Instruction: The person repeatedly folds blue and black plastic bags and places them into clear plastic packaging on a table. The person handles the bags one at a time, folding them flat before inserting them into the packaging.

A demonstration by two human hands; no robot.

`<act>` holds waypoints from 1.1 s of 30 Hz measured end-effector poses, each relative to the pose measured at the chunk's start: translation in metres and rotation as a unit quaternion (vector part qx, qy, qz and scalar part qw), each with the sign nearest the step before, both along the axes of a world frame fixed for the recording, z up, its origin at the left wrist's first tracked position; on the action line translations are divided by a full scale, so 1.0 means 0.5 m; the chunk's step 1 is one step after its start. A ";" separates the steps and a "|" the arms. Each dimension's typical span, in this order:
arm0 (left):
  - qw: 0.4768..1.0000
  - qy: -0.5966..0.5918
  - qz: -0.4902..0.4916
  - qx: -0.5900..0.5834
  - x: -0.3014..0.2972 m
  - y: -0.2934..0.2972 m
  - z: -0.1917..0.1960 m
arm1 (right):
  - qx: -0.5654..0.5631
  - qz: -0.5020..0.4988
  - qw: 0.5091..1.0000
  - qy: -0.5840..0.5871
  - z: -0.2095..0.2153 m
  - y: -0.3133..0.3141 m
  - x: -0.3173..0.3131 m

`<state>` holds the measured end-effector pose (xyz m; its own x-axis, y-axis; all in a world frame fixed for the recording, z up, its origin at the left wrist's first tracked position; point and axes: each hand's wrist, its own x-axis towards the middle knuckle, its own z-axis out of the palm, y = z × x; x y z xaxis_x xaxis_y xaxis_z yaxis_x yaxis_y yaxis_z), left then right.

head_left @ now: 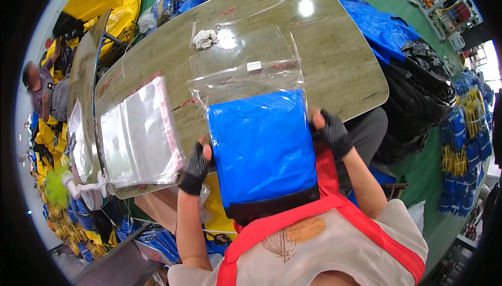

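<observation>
A folded blue woven-plastic sheet (261,150) with a black band along its near edge lies in front of me, overhanging the table's near edge. Its far end sits inside a clear plastic bag (246,79) stretched flat on the table, with a small white label on it. My left hand (196,168), in a fingerless dark glove, is closed at the left side of the bundle, thumb up by the bag's edge. At the right side my right hand (330,132), gloved the same way, is closed too. The fingertips of both are partly hidden.
A stack of clear plastic bags (141,134) lies on the table (345,77) at left. A crumpled white cloth (204,38) rests farther back. Blue and black sheeting (413,92) is heaped at the right. A small fan (78,185) stands at left; another person (44,87) works beyond.
</observation>
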<state>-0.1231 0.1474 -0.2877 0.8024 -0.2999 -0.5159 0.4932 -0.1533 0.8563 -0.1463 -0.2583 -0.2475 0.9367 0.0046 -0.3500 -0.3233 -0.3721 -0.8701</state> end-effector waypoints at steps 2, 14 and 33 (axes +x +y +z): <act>0.990 -0.005 0.101 -0.096 0.043 -0.070 0.046 | 0.209 -0.100 0.973 -0.014 0.006 0.032 0.026; 0.992 0.101 -0.009 -0.076 -0.260 -0.043 0.060 | 0.235 0.181 0.929 0.219 0.039 0.022 -0.242; 0.991 0.051 0.078 -0.095 -0.131 -0.115 0.012 | 0.331 0.005 0.941 0.069 0.021 0.060 -0.119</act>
